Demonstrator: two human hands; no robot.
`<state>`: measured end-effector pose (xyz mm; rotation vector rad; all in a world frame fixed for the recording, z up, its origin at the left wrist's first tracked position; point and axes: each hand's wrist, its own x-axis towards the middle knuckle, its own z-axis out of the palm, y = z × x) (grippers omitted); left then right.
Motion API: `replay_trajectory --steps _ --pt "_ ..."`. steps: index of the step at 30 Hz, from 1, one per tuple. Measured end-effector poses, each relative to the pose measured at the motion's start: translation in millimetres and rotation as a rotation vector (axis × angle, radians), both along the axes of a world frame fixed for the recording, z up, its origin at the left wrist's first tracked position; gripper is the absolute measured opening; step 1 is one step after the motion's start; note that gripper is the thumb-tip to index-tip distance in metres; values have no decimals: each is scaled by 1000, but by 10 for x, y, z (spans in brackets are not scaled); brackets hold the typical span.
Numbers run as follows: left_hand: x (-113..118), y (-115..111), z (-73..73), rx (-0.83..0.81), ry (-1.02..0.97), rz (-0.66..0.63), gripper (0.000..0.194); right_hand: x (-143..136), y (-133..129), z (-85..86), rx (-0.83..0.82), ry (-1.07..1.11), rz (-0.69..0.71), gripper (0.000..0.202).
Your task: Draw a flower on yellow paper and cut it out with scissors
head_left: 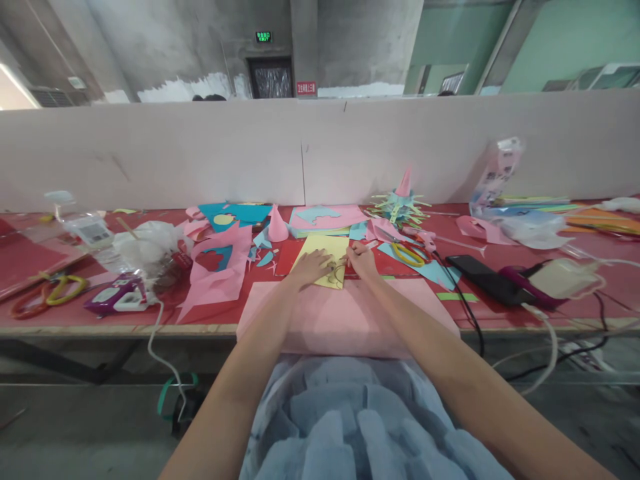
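Observation:
A sheet of yellow paper lies in front of me with dark curved lines drawn on it. My left hand rests on the sheet, fingers spread and pressed flat. At the sheet's right edge, my right hand is closed around a pen, whose pale end sticks out to the right. The pen's tip is too small to make out. Under the yellow sheet is red paper, and a large pink sheet hangs over the table's front edge. Yellow-handled scissors lie right of my right hand.
A pink paper cone and cut pink paper lie left. A spiky paper model stands back right. A black phone with cables lies right. More scissors and a purple box are far left. A white partition borders the back.

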<state>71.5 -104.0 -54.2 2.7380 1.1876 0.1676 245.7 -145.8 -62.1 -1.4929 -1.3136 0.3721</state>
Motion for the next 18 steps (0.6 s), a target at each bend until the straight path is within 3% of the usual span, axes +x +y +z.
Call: replay_trajectory --steps 8,18 --pt "10 -19 21 6 -18 2 53 22 34 -46 -20 -73 55 24" --pt "-1 -16 6 7 -20 8 53 -5 73 -61 3 -145 -89 19"
